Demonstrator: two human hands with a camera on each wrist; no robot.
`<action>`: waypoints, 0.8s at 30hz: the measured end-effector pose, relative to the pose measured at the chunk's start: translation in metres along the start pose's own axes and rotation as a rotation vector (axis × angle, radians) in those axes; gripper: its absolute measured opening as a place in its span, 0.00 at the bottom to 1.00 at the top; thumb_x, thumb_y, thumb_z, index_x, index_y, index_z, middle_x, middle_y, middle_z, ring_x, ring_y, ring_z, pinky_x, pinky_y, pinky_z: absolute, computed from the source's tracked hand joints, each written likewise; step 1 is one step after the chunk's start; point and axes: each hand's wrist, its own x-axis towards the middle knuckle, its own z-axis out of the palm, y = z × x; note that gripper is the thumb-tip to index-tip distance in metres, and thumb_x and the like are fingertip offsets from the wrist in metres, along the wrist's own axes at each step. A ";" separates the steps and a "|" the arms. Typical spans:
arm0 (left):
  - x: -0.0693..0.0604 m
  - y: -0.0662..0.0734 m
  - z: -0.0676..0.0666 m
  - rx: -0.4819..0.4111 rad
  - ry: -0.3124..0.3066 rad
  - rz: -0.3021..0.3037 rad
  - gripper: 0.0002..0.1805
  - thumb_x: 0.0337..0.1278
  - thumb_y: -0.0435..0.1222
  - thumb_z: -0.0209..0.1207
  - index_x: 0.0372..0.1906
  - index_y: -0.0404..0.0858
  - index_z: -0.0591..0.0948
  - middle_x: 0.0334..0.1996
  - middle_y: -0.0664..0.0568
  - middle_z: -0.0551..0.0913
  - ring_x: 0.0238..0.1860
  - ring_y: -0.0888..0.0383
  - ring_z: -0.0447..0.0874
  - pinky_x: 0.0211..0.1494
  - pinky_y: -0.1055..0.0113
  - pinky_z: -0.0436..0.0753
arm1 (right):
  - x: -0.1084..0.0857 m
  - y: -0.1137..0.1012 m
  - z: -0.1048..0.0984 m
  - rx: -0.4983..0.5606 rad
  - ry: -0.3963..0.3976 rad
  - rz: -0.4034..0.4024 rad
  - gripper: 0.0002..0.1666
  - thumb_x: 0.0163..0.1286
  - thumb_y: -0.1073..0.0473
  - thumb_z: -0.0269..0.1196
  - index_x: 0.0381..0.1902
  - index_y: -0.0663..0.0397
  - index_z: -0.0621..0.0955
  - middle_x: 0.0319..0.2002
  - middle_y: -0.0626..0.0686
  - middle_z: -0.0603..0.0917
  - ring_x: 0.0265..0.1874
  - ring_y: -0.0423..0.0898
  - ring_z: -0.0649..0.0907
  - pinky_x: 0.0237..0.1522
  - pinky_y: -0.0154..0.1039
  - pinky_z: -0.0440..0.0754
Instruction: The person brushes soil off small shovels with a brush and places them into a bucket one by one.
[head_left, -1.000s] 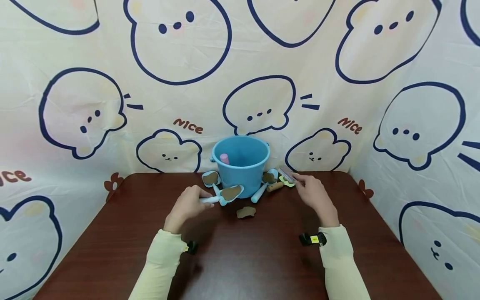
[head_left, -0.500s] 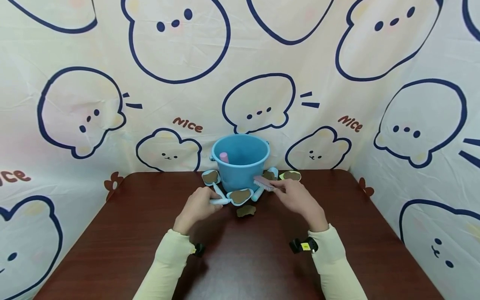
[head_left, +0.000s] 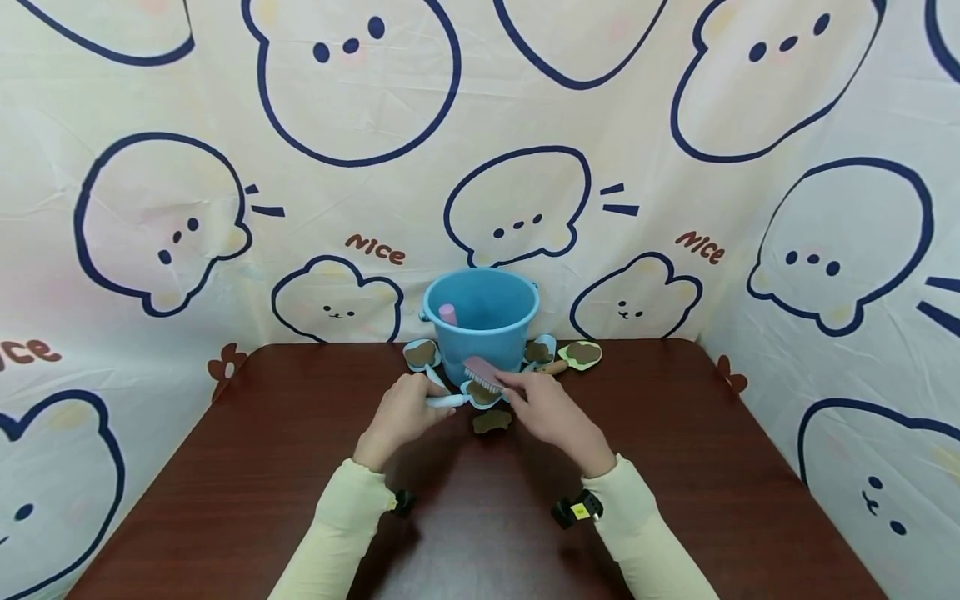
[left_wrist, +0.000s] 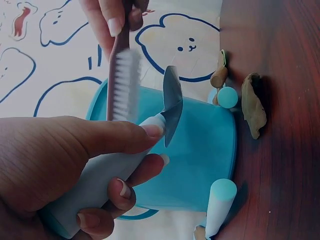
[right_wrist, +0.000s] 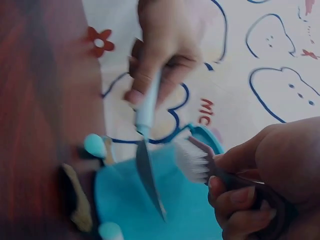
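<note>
My left hand grips the pale blue handle of a small shovel, its blade raised off the table in front of the blue bucket. In the head view the blade's face carries a brown patch. My right hand holds a pinkish-purple brush with white bristles. The bristles are over the blade in the head view; the wrist views show them close beside it, and I cannot tell whether they touch. A brown, leaf-like piece lies on the table below the blade.
Blue-edged shovels with brown patches lie left and right of the bucket. A green-edged one with a wooden handle lies farther right. A pink rod end shows inside the bucket. A printed cloth hangs behind the table.
My right hand has brought the brush leftward from the green-edged tool to the held shovel. The left hand has shifted slightly right with the shovel, which sat more tilted a second ago.
</note>
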 end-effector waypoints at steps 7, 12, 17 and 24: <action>-0.001 0.002 -0.001 0.026 0.017 0.010 0.08 0.50 0.35 0.77 0.35 0.38 0.92 0.29 0.53 0.90 0.30 0.58 0.81 0.39 0.59 0.86 | 0.003 -0.009 0.021 -0.042 -0.020 -0.037 0.26 0.78 0.60 0.58 0.71 0.49 0.75 0.38 0.57 0.85 0.23 0.43 0.75 0.24 0.34 0.75; 0.000 0.001 -0.005 0.044 0.027 0.000 0.07 0.50 0.35 0.76 0.34 0.37 0.92 0.27 0.53 0.89 0.27 0.59 0.80 0.33 0.62 0.84 | 0.006 -0.009 0.032 -0.226 0.055 -0.034 0.22 0.76 0.59 0.61 0.66 0.46 0.80 0.31 0.49 0.81 0.26 0.43 0.75 0.25 0.35 0.74; 0.001 -0.001 -0.006 0.055 0.012 -0.001 0.07 0.50 0.35 0.76 0.34 0.37 0.92 0.26 0.54 0.89 0.27 0.60 0.80 0.31 0.64 0.81 | 0.007 -0.006 0.036 -0.285 0.089 -0.004 0.21 0.76 0.59 0.61 0.65 0.42 0.82 0.28 0.48 0.81 0.24 0.44 0.76 0.21 0.37 0.72; -0.001 0.000 -0.008 0.051 -0.009 -0.025 0.09 0.50 0.36 0.77 0.35 0.37 0.92 0.29 0.52 0.90 0.28 0.59 0.80 0.31 0.64 0.81 | 0.008 -0.002 0.036 -0.333 0.120 -0.002 0.20 0.76 0.59 0.61 0.62 0.39 0.84 0.29 0.51 0.83 0.22 0.44 0.78 0.18 0.38 0.73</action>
